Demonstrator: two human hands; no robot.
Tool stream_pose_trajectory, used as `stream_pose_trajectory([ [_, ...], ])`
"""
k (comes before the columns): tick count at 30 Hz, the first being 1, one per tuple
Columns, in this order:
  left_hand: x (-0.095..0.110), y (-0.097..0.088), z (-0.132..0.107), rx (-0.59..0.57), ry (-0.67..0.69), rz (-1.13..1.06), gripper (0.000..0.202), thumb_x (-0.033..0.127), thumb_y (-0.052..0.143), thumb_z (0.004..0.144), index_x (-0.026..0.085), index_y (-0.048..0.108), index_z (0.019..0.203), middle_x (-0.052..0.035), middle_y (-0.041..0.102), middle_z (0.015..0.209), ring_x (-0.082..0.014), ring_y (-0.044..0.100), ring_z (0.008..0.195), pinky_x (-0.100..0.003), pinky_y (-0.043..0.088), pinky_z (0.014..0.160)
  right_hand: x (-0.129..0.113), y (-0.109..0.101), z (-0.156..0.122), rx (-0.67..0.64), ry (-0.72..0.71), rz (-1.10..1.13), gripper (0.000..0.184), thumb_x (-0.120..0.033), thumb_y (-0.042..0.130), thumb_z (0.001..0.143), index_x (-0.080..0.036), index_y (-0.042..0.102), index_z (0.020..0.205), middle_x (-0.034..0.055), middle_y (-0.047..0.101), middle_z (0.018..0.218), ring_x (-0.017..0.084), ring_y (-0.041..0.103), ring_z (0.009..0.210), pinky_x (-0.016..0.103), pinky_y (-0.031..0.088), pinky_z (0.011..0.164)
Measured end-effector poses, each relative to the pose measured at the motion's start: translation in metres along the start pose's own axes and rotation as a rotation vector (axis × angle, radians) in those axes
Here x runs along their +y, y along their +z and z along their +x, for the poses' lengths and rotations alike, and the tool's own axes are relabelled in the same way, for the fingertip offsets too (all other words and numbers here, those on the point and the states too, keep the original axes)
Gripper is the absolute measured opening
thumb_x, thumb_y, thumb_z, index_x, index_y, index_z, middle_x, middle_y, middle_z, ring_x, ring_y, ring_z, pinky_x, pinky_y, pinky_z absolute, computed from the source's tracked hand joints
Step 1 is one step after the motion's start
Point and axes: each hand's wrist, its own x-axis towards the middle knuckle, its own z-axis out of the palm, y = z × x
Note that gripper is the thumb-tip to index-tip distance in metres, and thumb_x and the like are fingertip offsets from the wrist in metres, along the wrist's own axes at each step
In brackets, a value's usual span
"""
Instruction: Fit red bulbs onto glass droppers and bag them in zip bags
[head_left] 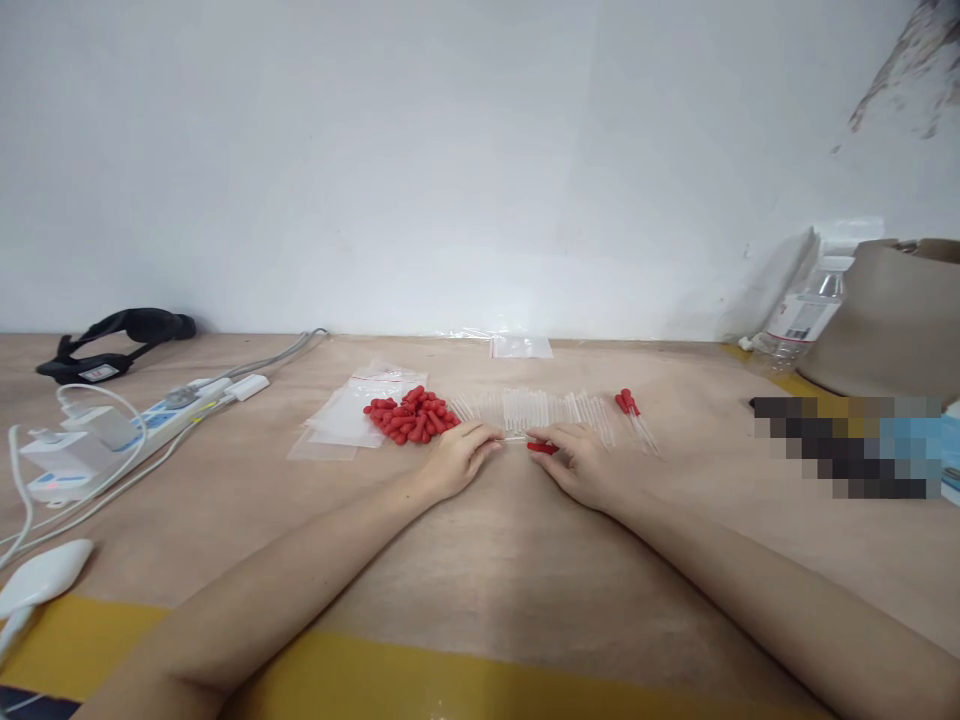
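My left hand (461, 455) is closed, thumb against fingers, with a clear thin dropper tube (514, 438) at its fingertips. The tube lies crosswise between my two hands. In my right hand (576, 462) a red rubber dropper bulb (541, 448) is pinched between thumb and fingers, just below the tube's right end. Whether bulb and tube touch is hidden by the fingers. Just behind the hands, several clear tubes (525, 408) lie side by side. A pile of red bulbs (414, 416) is beside my left hand. Droppers with red bulbs fitted (631, 408) lie right of the tubes.
Clear plastic bags (337, 415) lie under and left of the bulbs. At the left are a power strip (157, 425) with cables, a white plug-like device (45, 578) and a black headset strap (112, 345). A plastic bottle (810, 312) leans by a beige bin (885, 315) at the right.
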Motion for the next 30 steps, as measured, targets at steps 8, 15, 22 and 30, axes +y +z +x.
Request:
stream_pose_trajectory([
  [8, -0.0005, 0.0002, -0.0010, -0.016, 0.067, 0.013, 0.022, 0.024, 0.038, 0.088, 0.017, 0.057, 0.096, -0.0051, 0.060, 0.088, -0.0141, 0.056, 0.081, -0.025, 0.045, 0.073, -0.0063, -0.0033, 0.0014, -0.012, 0.011, 0.090, 0.017, -0.022, 0.047, 0.082, -0.019, 0.060, 0.093, 0.0051, 0.060, 0.084, 0.015, 0.056, 0.077, 0.029, 0.046, 0.070],
  [15, -0.0038, 0.0037, -0.0011, -0.009, 0.148, -0.003, 0.022, 0.024, 0.040, 0.088, 0.016, 0.060, 0.094, -0.0057, 0.061, 0.084, -0.0138, 0.057, 0.079, -0.024, 0.046, 0.070, -0.0069, -0.0019, 0.0016, 0.001, 0.009, 0.098, 0.013, -0.024, 0.048, 0.082, -0.019, 0.059, 0.084, 0.0042, 0.059, 0.077, 0.015, 0.055, 0.073, 0.030, 0.046, 0.067],
  [22, -0.0038, 0.0030, -0.0021, -0.034, 0.209, 0.021, 0.025, 0.023, 0.038, 0.088, 0.014, 0.061, 0.095, -0.0063, 0.059, 0.076, -0.0128, 0.054, 0.068, -0.022, 0.044, 0.061, -0.0044, -0.0021, -0.0019, 0.005, -0.131, 0.071, 0.014, -0.021, 0.044, 0.084, -0.019, 0.058, 0.083, 0.0046, 0.059, 0.074, 0.015, 0.053, 0.070, 0.030, 0.044, 0.065],
  [30, 0.0028, 0.0029, -0.0053, -0.056, 0.189, 0.058, 0.026, 0.025, 0.037, 0.088, 0.016, 0.061, 0.091, -0.0044, 0.056, 0.071, -0.0123, 0.052, 0.065, -0.022, 0.041, 0.059, -0.0025, 0.0007, -0.0044, 0.010, -0.202, -0.020, 0.014, -0.026, 0.046, 0.084, -0.019, 0.058, 0.080, 0.0041, 0.057, 0.071, 0.015, 0.050, 0.068, 0.029, 0.042, 0.064],
])
